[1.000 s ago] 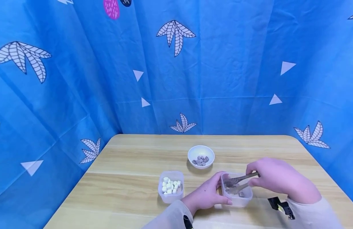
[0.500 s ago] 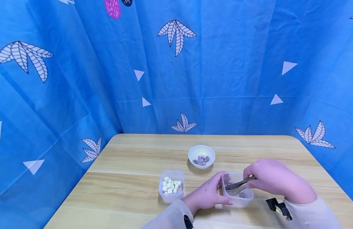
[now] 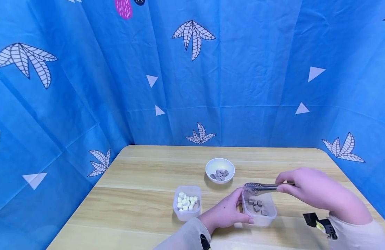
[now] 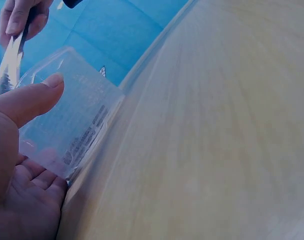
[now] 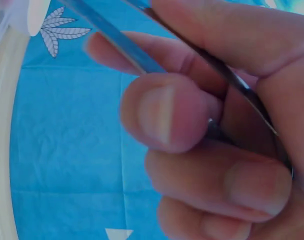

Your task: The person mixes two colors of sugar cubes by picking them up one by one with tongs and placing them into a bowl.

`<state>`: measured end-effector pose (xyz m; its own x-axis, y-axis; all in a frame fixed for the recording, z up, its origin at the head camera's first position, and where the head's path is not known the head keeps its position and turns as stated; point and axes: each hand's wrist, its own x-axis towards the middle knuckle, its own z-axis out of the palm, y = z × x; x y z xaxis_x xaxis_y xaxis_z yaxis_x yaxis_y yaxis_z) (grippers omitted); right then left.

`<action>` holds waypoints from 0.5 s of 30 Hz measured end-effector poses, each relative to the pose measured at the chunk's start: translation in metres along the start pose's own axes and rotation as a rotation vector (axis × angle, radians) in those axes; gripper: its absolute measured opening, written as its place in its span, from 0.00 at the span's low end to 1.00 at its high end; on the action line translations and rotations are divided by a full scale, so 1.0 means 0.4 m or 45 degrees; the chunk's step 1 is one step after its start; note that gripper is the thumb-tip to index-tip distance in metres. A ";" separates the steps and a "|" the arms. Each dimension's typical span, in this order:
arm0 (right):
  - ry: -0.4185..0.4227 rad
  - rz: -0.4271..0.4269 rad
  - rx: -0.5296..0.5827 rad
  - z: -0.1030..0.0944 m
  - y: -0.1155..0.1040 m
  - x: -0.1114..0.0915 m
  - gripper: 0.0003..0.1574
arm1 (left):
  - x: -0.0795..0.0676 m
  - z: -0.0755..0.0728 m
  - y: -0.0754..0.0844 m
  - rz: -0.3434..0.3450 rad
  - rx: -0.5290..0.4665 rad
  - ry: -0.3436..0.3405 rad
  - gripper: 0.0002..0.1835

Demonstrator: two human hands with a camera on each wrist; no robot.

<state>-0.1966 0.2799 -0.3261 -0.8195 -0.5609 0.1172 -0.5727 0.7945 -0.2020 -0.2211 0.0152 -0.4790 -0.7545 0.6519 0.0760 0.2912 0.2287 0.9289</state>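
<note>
My left hand (image 3: 223, 211) grips a clear plastic container (image 3: 263, 221) from its left side, thumb along the front wall. In the left wrist view the thumb and the curled fingers lie on either side of this container (image 4: 72, 107). Several brown cubes (image 3: 257, 208) lie inside it. Metal tongs (image 3: 267, 187) with perforated tips are held in my right hand (image 3: 317, 191), the tips over the container's back left rim. The right wrist view shows fingers wrapped about the tongs' arms (image 5: 119, 40); I cannot tell whether a cube sits between the tips.
A white bowl (image 3: 211, 168) with several brown cubes stands behind the container. Left of my left hand is another plastic container (image 3: 186, 217) holding white cubes. Everything rests on a wooden table (image 3: 133, 208), with a blue patterned curtain (image 3: 248, 69) behind and at the sides.
The tongs have risen from inside the container to its back rim, and my right hand has moved up and to the right. My left hand keeps its place on the container.
</note>
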 end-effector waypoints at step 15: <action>0.357 0.145 -0.042 0.052 0.010 0.063 0.15 | 0.000 -0.005 -0.001 -0.028 0.031 -0.002 0.47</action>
<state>-0.2191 0.2640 -0.3441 -0.8495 -0.3854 0.3604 -0.4734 0.8583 -0.1980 -0.2225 0.0138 -0.4785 -0.7598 0.6478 0.0554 0.2893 0.2606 0.9211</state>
